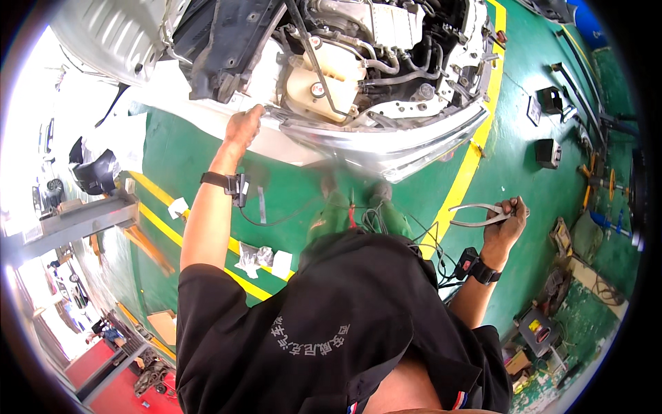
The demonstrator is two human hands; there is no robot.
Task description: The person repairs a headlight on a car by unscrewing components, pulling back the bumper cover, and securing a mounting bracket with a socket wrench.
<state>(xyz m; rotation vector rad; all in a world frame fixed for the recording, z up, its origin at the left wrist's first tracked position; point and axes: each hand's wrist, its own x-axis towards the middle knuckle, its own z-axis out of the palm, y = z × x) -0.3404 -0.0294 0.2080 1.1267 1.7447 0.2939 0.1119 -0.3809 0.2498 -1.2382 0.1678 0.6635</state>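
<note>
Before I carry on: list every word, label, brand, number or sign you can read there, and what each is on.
Black shirt: curved white lettering across it, legible but not copied here.
Two round caps on the cream reservoir: small markings, too small to read.
Dark case on the right: yellow label, too small to read.
Pliers in the right hand: no lettering visible.

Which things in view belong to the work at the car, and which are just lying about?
Seemingly in use:
pliers in the right hand
car's front end, by the left hand

Seemingly just lying about:
dark box
crumpled clear plastic
</note>
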